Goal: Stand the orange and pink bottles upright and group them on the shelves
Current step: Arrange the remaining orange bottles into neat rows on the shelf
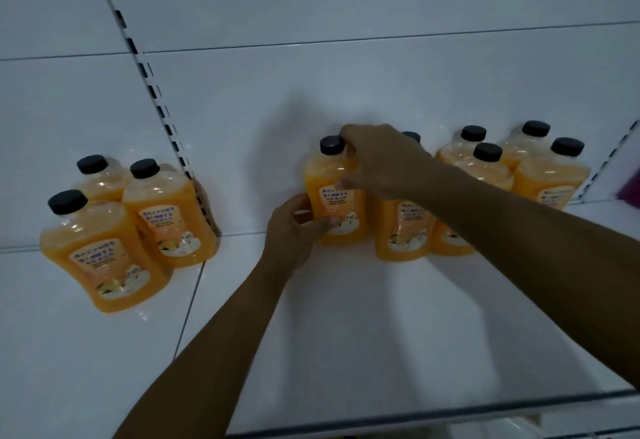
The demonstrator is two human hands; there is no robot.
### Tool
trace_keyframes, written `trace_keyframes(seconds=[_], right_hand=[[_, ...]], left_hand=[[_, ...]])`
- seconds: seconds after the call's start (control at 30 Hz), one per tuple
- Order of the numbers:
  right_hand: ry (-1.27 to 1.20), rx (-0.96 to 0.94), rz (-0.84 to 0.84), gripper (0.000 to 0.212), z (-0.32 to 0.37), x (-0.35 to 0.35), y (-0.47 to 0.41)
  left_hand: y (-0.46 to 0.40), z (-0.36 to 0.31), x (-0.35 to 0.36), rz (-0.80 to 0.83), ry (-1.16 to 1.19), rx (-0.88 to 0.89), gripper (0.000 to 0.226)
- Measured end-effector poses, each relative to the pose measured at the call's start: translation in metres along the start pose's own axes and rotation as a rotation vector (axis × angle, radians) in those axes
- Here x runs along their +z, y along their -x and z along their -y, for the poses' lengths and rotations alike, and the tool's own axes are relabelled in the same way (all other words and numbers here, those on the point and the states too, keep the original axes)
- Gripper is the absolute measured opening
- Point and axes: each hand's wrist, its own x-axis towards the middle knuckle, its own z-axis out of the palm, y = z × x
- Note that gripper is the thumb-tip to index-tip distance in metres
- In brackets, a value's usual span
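An orange bottle (337, 196) with a black cap stands upright on the white shelf (346, 317), near the back wall. My left hand (294, 230) grips its lower left side. My right hand (377, 161) holds its neck and shoulder just under the cap. Right beside it stand several more upright orange bottles (401, 230), partly hidden by my right forearm. Three other orange bottles (104, 248) stand grouped on the left shelf section. A pink object (630, 192) shows at the far right edge, blurred.
A slotted upright rail (152, 88) divides the left section from the middle one. Another rail (609, 161) stands at the right. The shelf's front edge (415, 414) runs along the bottom. The white back panel rises behind the bottles.
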Motion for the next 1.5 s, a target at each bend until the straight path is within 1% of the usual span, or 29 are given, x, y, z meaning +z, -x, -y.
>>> trace_keyframes(seconds=[0.13, 0.27, 0.37, 0.47, 0.57, 0.73, 0.83, 0.93, 1.0, 1.03, 1.1, 1.13, 1.17, 1.2, 1.27, 1.33, 1.4, 1.5], right_hand=[[0.207, 0.012, -0.041, 0.054, -0.005, 0.003, -0.005], [0.272, -0.018, -0.059, 0.061, -0.007, 0.003, -0.006], [0.346, -0.049, -0.086, 0.057, -0.006, 0.005, -0.007], [0.385, -0.048, -0.099, 0.050, -0.004, 0.008, -0.011], [0.407, -0.045, -0.105, 0.050, -0.002, 0.010, -0.014], [0.425, -0.047, -0.144, 0.053, -0.005, 0.017, -0.014], [0.423, -0.050, -0.137, 0.055, -0.007, 0.019, -0.015], [0.436, -0.048, -0.128, 0.055, -0.005, 0.018, -0.013], [0.520, -0.020, -0.111, 0.056, -0.002, 0.020, -0.009], [0.591, -0.002, -0.119, 0.058, 0.002, 0.023, -0.008], [0.738, 0.030, -0.201, 0.068, 0.016, 0.033, -0.007], [0.757, 0.035, -0.246, 0.075, 0.028, 0.037, -0.007], [0.729, -0.004, -0.291, 0.079, 0.042, 0.042, -0.008], [0.651, -0.082, -0.304, 0.080, 0.058, 0.047, -0.009], [0.401, -0.275, -0.289, 0.065, 0.093, 0.057, -0.010], [0.077, -0.406, -0.221, 0.051, 0.127, 0.069, -0.010], [-0.188, -0.460, -0.146, 0.049, 0.157, 0.082, -0.014], [-0.370, -0.463, -0.043, 0.055, 0.188, 0.100, -0.027]], left_hand=[[-0.012, 0.011, 0.012, -0.039, -0.069, 0.007, 0.038], [-0.019, 0.014, 0.013, -0.038, -0.155, 0.044, 0.040], [-0.017, 0.011, 0.014, -0.060, -0.169, 0.042, 0.040], [-0.013, 0.014, 0.018, -0.117, -0.120, 0.017, 0.043], [-0.013, 0.017, 0.020, -0.153, -0.121, -0.010, 0.043], [-0.013, 0.019, 0.018, -0.163, -0.225, -0.038, 0.047], [-0.008, 0.018, 0.017, -0.152, -0.288, -0.037, 0.049], [0.005, 0.018, 0.005, -0.164, -0.394, -0.056, 0.053], [0.020, 0.019, -0.010, -0.185, -0.422, -0.084, 0.054], [0.029, 0.019, -0.020, -0.205, -0.411, -0.089, 0.052], [0.046, 0.016, -0.042, -0.259, -0.387, -0.081, 0.042], [0.055, 0.014, -0.053, -0.284, -0.394, -0.082, 0.039], [0.064, 0.013, -0.065, -0.309, -0.412, -0.090, 0.037], [0.073, 0.012, -0.077, -0.339, -0.434, -0.095, 0.035], [0.091, 0.013, -0.104, -0.420, -0.467, -0.099, 0.024], [0.109, 0.014, -0.131, -0.545, -0.474, -0.097, 0.015], [0.127, 0.015, -0.155, -0.688, -0.460, -0.102, 0.018], [0.144, 0.019, -0.180, -0.833, -0.430, -0.148, 0.029]])
